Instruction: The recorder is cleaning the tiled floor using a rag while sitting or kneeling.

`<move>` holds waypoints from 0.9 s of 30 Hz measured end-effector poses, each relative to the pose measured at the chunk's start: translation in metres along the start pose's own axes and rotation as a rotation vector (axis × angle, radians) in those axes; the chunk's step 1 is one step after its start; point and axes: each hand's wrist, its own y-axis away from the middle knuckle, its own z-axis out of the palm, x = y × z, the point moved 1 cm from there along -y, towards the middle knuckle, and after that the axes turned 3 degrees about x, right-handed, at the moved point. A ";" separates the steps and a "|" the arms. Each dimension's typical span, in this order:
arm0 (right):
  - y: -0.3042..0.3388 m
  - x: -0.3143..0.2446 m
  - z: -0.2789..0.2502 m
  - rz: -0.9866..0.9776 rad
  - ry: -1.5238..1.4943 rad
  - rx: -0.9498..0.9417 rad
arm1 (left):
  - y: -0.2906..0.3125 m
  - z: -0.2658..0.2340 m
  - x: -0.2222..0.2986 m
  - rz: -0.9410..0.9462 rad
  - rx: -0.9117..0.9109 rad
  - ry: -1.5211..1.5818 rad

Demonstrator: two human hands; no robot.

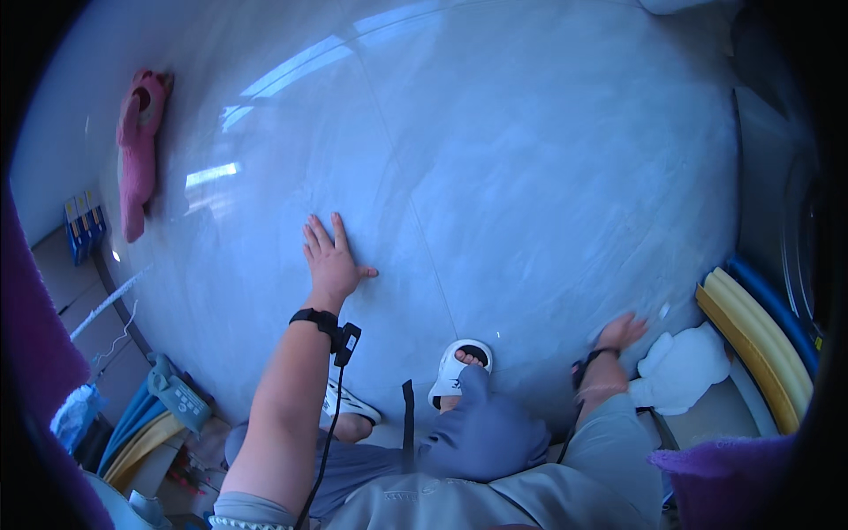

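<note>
My left hand (pixel 331 265) reaches out over the glossy grey floor (pixel 530 177), fingers spread and nothing in it. Whether the palm touches the floor I cannot tell. A black strap with a small device (pixel 340 336) circles that wrist. Off to the right, my right hand (pixel 623 332) is a little blurred, its fingers stretched out. Just beyond its fingertips is a small white blurred thing (pixel 664 311), apart from the hand and too small to name. A white plush-like thing (pixel 680 369) lies beside the right hand.
A pink plush toy (pixel 140 159) lies at the far left, near a blue-and-yellow pack (pixel 85 227). Curved yellow (pixel 755 344) and blue (pixel 777 305) padded pieces line the right side. A grey-blue bag-like item (pixel 178 395) sits lower left. My white slipper (pixel 449 375) stands between my arms.
</note>
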 end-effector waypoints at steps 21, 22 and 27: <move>0.018 -0.337 -0.324 -0.620 -0.929 0.513 | 0.011 0.005 -0.013 0.118 0.030 0.039; 0.052 -0.373 -0.365 -0.833 -1.073 0.635 | 0.013 -0.002 -0.014 0.101 -0.003 0.037; 0.312 -0.454 -0.439 -1.573 -0.997 0.550 | 0.047 0.017 -0.094 0.258 0.245 0.394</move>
